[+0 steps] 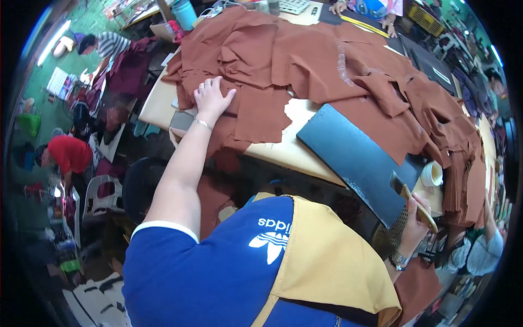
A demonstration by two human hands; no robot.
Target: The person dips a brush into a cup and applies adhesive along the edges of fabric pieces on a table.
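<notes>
My left hand (214, 99) lies on the reddish-brown fabric (310, 60), near its left edge, with fingers stretched out and thumb apart. Under and beside it is a squarish piece of the same material (261, 114). On the right, my right hand (415, 226) is closed around the wooden handle of a flat brush (412, 203). The brush's dark end points up and away, over the right edge of a long dark board (354, 158). This board slants across the table's near edge. Beside the brush stands a small white cup (432, 174).
More brown pieces are heaped along the curved tabletop (155, 106), with a stack (463, 188) at right. At the far side are another person's hands (339, 7), a yellow ruler (364, 26) and a blue container (184, 14). Other people and a white chair (103, 193) are at left.
</notes>
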